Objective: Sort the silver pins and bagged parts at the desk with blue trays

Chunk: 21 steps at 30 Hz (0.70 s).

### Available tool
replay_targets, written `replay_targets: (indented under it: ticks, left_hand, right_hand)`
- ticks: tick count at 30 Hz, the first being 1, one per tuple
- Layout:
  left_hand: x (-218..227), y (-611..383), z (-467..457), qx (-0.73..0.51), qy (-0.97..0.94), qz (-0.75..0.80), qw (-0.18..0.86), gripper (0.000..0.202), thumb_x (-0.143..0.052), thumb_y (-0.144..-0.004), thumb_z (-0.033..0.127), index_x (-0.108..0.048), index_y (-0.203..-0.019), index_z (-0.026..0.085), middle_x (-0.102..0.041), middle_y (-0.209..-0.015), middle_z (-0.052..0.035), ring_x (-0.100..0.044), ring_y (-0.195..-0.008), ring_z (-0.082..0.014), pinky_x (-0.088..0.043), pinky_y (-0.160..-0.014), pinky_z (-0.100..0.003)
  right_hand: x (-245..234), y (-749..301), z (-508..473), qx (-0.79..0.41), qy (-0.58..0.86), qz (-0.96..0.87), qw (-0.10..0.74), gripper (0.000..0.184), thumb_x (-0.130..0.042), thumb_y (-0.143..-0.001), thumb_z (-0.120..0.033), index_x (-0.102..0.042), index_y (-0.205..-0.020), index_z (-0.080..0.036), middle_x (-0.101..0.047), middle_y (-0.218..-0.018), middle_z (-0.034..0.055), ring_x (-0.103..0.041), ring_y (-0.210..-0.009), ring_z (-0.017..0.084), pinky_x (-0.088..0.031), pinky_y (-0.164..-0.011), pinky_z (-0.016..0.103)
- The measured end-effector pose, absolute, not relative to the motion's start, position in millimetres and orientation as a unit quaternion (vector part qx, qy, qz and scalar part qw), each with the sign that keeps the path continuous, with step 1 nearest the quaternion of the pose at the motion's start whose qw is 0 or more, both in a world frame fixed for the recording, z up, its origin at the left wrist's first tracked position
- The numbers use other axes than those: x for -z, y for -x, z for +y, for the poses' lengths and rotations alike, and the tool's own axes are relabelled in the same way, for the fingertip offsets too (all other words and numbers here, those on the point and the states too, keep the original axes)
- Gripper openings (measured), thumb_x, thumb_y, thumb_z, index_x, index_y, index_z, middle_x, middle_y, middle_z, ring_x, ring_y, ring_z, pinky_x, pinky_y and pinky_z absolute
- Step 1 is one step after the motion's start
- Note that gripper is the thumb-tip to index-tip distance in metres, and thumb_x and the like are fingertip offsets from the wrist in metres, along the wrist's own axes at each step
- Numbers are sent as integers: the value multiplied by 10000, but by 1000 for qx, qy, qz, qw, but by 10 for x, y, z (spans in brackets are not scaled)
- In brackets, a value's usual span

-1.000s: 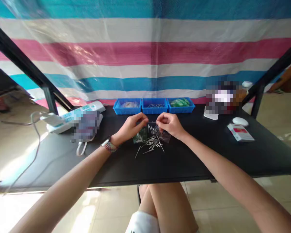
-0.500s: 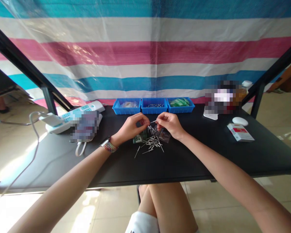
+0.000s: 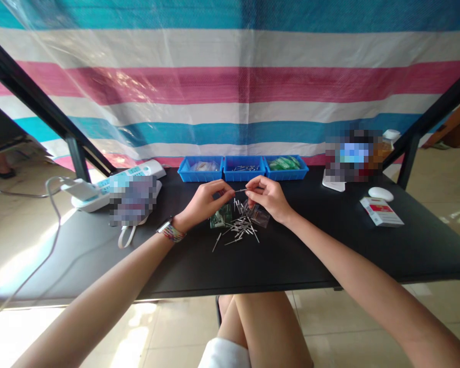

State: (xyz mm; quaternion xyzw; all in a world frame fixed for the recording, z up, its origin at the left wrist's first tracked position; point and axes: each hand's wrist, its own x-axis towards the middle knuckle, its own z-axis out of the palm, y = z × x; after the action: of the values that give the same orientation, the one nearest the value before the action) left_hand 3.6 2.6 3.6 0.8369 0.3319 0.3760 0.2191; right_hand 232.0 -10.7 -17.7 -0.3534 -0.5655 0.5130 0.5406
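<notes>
A thin silver blind rivet (image 3: pixel 240 190) spans the small gap between my hands, lying nearly level. My left hand (image 3: pixel 212 198) pinches its left end with thumb and finger, and my right hand (image 3: pixel 269 198) pinches the right end. Just below them, a loose heap of silver rivets (image 3: pixel 244 225) lies on the black table, a few strewn toward me. A small green packet (image 3: pixel 221 216) sits left of the heap, partly under my left hand. On the right is a clear plastic bag (image 3: pixel 259 215), partly hidden by my right hand.
Behind my hands stand three blue bins (image 3: pixel 244 175), holding clear packets, metal pieces and green packets. A white power strip (image 3: pixel 117 184) and a blurred object occupy the left. At right lie a small box (image 3: pixel 382 211), a white oval object (image 3: pixel 381 194) and a white device (image 3: pixel 333 182).
The rivet has turned from a slight tilt to nearly level, and more of it shows between my fingertips. My hands have otherwise barely moved; the heap looks the same.
</notes>
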Motion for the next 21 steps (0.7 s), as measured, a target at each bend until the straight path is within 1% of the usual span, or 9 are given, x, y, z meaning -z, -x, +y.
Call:
replay_targets:
  ticks: [6, 10, 12, 14, 16, 18, 19, 20, 21]
  left_hand:
    - [-46, -47, 10, -358, -838, 333, 244, 332, -590, -1039, 435, -721, -862, 186, -746, -863, -48, -693, -807, -186, -527, -779, -305]
    - [-49, -42, -1, -354, -834, 341, 250, 367, -562, -1051, 459, -709, -854, 187, -750, -873, -53, -698, -826, -195, -525, -791, -308]
    - [-39, -31, 7, -354, -829, 352, 253, 371, -540, -1061, 464, -709, -883, 186, -752, -881, -52, -700, -832, -199, -521, -793, -308]
    - [-18, -18, 25, -357, -823, 364, 250, 350, -542, -1056, 462, -706, -917, 185, -750, -887, -50, -694, -830, -200, -516, -787, -308]
    - [8, -6, 49, -360, -822, 370, 242, 316, -566, -1037, 448, -702, -932, 182, -740, -884, -47, -679, -816, -198, -510, -773, -308]
    - [33, 4, 70, -358, -824, 372, 234, 285, -580, -1021, 422, -702, -932, 180, -729, -878, -45, -664, -799, -194, -507, -759, -308]
    - [44, 8, 79, -356, -825, 373, 232, 271, -580, -1015, 406, -704, -932, 179, -726, -875, -44, -661, -794, -193, -509, -755, -308]
    - [52, 13, 87, -353, -825, 375, 231, 256, -580, -1008, 388, -708, -932, 180, -726, -874, -46, -662, -794, -195, -515, -756, -311]
    - [60, 18, 94, -349, -827, 377, 230, 236, -583, -998, 367, -715, -935, 182, -731, -886, -49, -667, -806, -199, -525, -767, -317]
  right_hand:
    - [151, -2321, -142, -507, 360, -588, 518, 357, -882, -742, -450, -639, -817, -200, -643, -692, -25, -645, -542, 139, -583, -559, 294]
    - [164, -2337, -130, -512, 364, -588, 510, 327, -885, -733, -406, -644, -801, -196, -654, -662, -23, -637, -533, 137, -576, -551, 284]
    - [163, -2352, -93, -507, 366, -575, 527, 308, -883, -730, -389, -655, -793, -192, -654, -656, -23, -642, -542, 136, -577, -555, 277]
    - [152, -2376, -28, -492, 372, -548, 565, 293, -880, -731, -384, -671, -797, -190, -655, -658, -23, -641, -551, 133, -590, -568, 278]
    - [136, -2412, 62, -477, 381, -518, 599, 295, -878, -728, -387, -714, -871, -187, -706, -748, -2, -650, -571, 129, -612, -585, 290]
    - [129, -2467, 159, -475, 397, -506, 601, 396, -870, -721, -389, -757, -1046, -193, -761, -900, 31, -659, -579, 126, -613, -568, 297]
    - [131, -2500, 204, -472, 407, -510, 593, 467, -854, -726, -388, -760, -1142, -198, -770, -945, 40, -649, -562, 120, -595, -535, 289]
    - [138, -2537, 242, -463, 418, -517, 586, 518, -829, -738, -382, -754, -1216, -198, -769, -940, 39, -624, -529, 109, -558, -489, 272]
    - [149, -2575, 272, -448, 429, -523, 584, 531, -799, -752, -372, -751, -1249, -191, -756, -885, 27, -582, -487, 96, -501, -441, 251]
